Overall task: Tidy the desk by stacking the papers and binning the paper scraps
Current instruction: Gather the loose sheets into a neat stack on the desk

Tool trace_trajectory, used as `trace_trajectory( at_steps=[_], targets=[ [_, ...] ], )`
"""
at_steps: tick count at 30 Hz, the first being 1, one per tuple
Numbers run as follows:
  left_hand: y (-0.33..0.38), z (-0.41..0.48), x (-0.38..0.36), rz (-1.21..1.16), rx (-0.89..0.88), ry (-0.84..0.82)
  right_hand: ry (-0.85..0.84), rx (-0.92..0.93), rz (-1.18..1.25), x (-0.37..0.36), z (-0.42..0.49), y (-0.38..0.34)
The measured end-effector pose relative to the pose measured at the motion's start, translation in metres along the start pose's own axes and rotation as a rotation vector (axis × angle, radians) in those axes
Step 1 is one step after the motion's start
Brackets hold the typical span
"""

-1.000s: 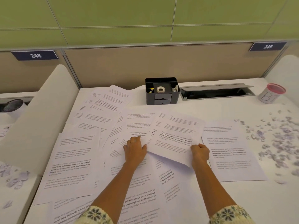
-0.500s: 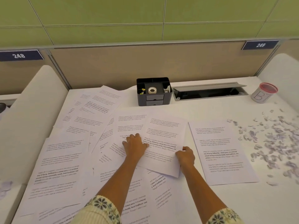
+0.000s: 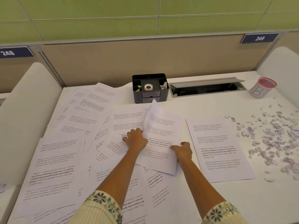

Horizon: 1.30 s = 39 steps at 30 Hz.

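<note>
Several printed sheets (image 3: 58,152) lie scattered and overlapping across the white desk (image 3: 202,204). My right hand (image 3: 182,151) pinches the right edge of a printed sheet (image 3: 161,138) at the desk's middle. The sheet's left edge curls upward beside my left hand (image 3: 135,139), whose fingers curl at that edge; I cannot tell whether they hold it. One more printed sheet (image 3: 220,149) lies flat to the right. A spread of small paper scraps (image 3: 271,135) covers the desk's right side. A white cup with a red rim (image 3: 262,88), marked "BI", stands at the back right.
A black desk organiser (image 3: 149,88) with a tape roll stands at the back centre. Beside it is an open cable tray (image 3: 207,88) set into the desk. White side dividers (image 3: 24,120) flank the desk, and a beige partition (image 3: 145,59) closes the back.
My right hand has slid the pinched sheet leftward over the middle papers. The sheet's left edge has lifted and curled up beside my left hand, whose fingers have curled from flat.
</note>
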<state>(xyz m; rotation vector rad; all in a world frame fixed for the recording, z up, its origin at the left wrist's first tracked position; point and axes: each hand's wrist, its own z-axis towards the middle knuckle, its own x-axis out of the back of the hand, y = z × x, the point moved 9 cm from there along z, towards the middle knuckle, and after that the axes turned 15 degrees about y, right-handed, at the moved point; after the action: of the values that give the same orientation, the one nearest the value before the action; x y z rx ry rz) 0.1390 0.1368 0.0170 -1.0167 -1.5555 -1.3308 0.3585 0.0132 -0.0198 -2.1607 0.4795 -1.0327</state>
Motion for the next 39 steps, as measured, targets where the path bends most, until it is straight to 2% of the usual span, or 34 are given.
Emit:
trace_trajectory(
  at_steps=[5,11,15,19,23,27,33,36,39],
  targets=[
    [0.014,-0.008,0.022,-0.402,-0.096,0.157,0.042,0.063,-0.016,0.005,0.002,-0.007],
    [0.018,-0.012,0.055,-0.994,-0.006,0.073,0.080,0.222,0.255,0.018,-0.010,-0.047],
    [0.019,-0.019,0.068,-1.200,0.029,-0.006,-0.034,0.291,0.493,0.025,-0.027,-0.077],
    [0.008,-0.030,0.076,-1.290,0.082,-0.033,-0.078,0.340,0.584,0.035,-0.039,-0.089],
    [-0.014,-0.050,0.073,-1.235,0.097,-0.004,-0.168,0.389,0.590,0.036,-0.053,-0.084],
    [-0.054,-0.082,0.065,-1.139,0.254,0.101,-0.340,0.344,0.465,0.024,-0.069,-0.060],
    [-0.139,-0.153,0.055,-0.421,0.496,0.376,-0.499,0.253,0.182,-0.005,-0.098,0.009],
    [-0.163,-0.186,0.053,-0.132,0.568,0.370,-0.526,0.233,0.052,-0.015,-0.115,0.040],
    [-0.182,-0.211,0.051,-0.039,0.647,0.328,-0.468,0.243,-0.083,-0.022,-0.132,0.057]
  ],
)
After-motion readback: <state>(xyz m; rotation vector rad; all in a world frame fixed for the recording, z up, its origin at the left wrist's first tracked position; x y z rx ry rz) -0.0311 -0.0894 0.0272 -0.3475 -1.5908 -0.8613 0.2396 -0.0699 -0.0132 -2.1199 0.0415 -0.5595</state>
